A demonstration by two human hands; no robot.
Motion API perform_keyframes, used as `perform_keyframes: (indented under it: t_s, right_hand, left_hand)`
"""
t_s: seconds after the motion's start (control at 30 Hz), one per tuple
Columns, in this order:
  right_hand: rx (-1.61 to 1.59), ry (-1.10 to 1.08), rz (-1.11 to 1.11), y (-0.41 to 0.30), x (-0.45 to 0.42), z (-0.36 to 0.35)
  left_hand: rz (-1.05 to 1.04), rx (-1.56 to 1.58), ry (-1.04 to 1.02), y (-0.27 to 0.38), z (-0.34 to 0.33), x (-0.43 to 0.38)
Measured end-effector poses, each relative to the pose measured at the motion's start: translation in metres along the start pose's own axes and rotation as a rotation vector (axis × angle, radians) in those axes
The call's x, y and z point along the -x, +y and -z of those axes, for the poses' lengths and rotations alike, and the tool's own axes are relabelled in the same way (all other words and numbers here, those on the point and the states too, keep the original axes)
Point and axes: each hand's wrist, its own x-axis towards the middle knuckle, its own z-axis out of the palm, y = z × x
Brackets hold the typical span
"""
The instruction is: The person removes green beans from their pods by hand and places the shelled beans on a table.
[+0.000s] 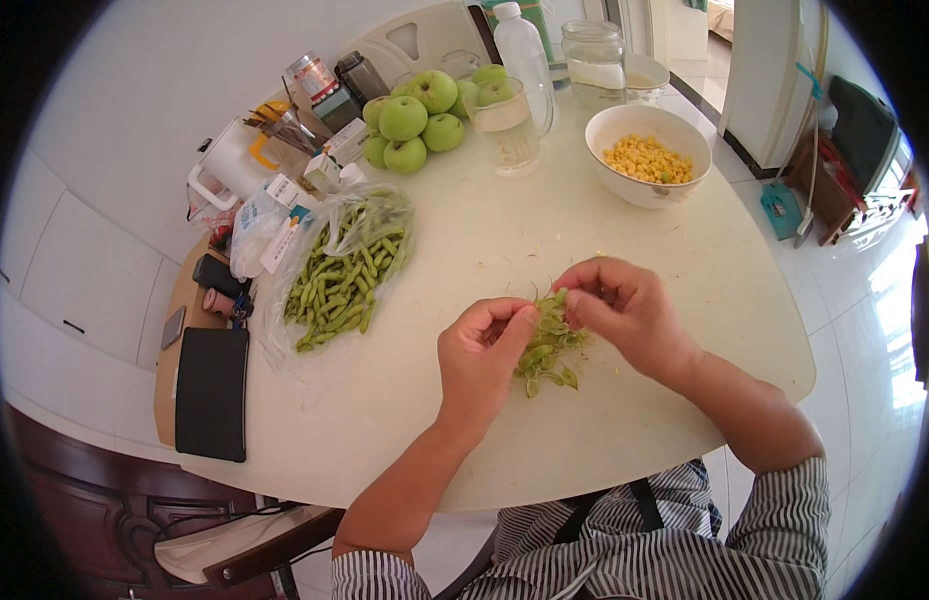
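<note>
Over the table, my left hand [479, 356] and my right hand [633, 319] meet with thumbs and forefingers pinched on a small green pod [560, 297], which the fingers partly cover. Directly below them lies a loose heap of split pod shells [543, 360] with stringy bits. Whole green soybean pods [340, 281] fill a clear plastic bag [284, 352], spread wide at the left, beyond my left hand. Past my right hand stands a white bowl [644, 196] holding yellow kernels [644, 159], apparently corn, with a green bean among them.
Green apples [404, 118] are piled at the back, beside a glass mug [509, 142] of water, a white bottle [520, 52] and a glass jar [593, 64]. A black pouch [211, 394], a phone [173, 328] and a white kettle [228, 165] sit along the left side.
</note>
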Motion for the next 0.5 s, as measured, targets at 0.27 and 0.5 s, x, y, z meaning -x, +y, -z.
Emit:
perform_keyframes:
  t_s: [0.27, 0.5]
  right_hand:
    - [0.459, 0.742, 0.720, -0.022, -0.033, 0.074]
    - [0.673, 0.731, 0.517, -0.015, -0.036, 0.107]
  left_hand:
    - [-0.141, -0.066, 0.090, -0.013, 0.007, -0.013]
    - [-0.341, -0.285, -0.020, -0.017, 0.007, -0.020]
